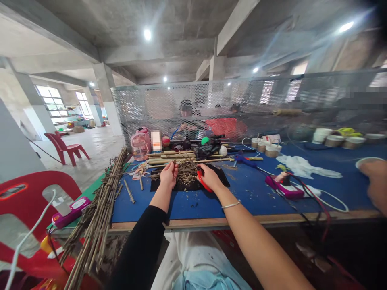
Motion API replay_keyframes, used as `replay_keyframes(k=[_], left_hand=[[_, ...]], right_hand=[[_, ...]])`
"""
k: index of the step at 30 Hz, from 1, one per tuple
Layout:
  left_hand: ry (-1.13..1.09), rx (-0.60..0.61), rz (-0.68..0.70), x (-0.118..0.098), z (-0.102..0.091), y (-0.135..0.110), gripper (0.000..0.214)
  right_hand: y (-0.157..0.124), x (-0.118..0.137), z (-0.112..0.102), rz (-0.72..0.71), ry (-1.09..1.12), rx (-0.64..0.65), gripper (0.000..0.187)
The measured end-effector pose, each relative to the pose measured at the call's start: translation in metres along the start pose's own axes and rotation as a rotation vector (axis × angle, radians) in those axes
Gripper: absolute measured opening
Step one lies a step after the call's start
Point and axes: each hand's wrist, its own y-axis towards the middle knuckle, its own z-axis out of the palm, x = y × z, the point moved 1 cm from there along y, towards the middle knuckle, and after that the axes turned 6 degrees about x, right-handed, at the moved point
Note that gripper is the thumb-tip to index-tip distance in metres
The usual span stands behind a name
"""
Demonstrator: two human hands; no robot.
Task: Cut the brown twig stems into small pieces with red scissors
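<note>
My right hand [210, 176] grips a pair of scissors [204, 183] by the red handles, the blades pointing up and to the left. Across from it, my left hand [168, 175] is closed in a pinch on a thin brown twig [174, 162], mostly hidden by the fingers. Between and below both hands, a heap of short clippings [186, 177] and thin twigs lies on a black cloth [222, 174]. Loose stick pieces [129, 191] rest on the blue tabletop [193, 209], left of my left hand.
A long bundle of dry sticks [99, 209] overhangs the table's left edge. At right are a blue glue gun [246, 161], a purple power strip [284, 189] with cords and white plastic [308, 166]. Another person's hand [376, 181] shows far right. A perforated metal screen [145, 104] stands behind.
</note>
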Motion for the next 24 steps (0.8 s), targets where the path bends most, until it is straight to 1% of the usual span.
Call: replay_keyframes(k=[3,4,6,7,9,11,12,14,15,16,18,20,24], left_hand=[[0.127,0.023,0.002,0.003,-0.006,0.003,0.022],[0.191,0.023,0.021,0.003,-0.009,0.005,0.024],[0.328,0.009,0.089,0.003,-0.013,0.007,0.025],[0.403,-0.007,0.132,0.002,-0.014,0.007,0.025],[0.572,-0.051,0.213,0.001,-0.015,0.006,0.023],[0.744,-0.075,0.283,0.001,-0.014,0.002,0.023],[0.81,-0.074,0.318,0.001,-0.012,0.0,0.023],[0.871,-0.05,0.391,0.001,-0.009,-0.004,0.028],[0.872,-0.037,0.422,0.001,-0.007,-0.006,0.031],[0.863,-0.027,0.438,0.001,-0.006,-0.008,0.034],[0.855,-0.014,0.43,0.001,-0.003,-0.012,0.034],[0.879,0.004,0.395,0.0,-0.002,-0.016,0.027],[0.932,0.108,0.3,-0.001,-0.002,-0.019,0.022]], right_hand=[[-0.004,0.0,-0.006,-0.058,0.057,0.104,0.041],[-0.006,0.0,-0.009,-0.086,0.062,0.16,0.042],[-0.012,0.003,-0.02,-0.082,0.058,0.221,0.046],[-0.015,0.005,-0.027,-0.058,0.082,0.256,0.049],[-0.021,0.012,-0.042,0.066,0.211,0.364,0.056],[-0.027,0.021,-0.057,0.199,0.399,0.499,0.063],[-0.03,0.026,-0.062,0.257,0.478,0.592,0.067],[-0.032,0.035,-0.068,0.297,0.604,0.775,0.071],[-0.032,0.038,-0.068,0.314,0.607,0.827,0.073],[-0.031,0.04,-0.066,0.317,0.597,0.855,0.075],[-0.025,0.041,-0.059,0.336,0.58,0.866,0.077],[-0.019,0.04,-0.05,0.376,0.57,0.884,0.078],[-0.012,0.041,-0.04,0.337,0.626,0.852,0.076]])
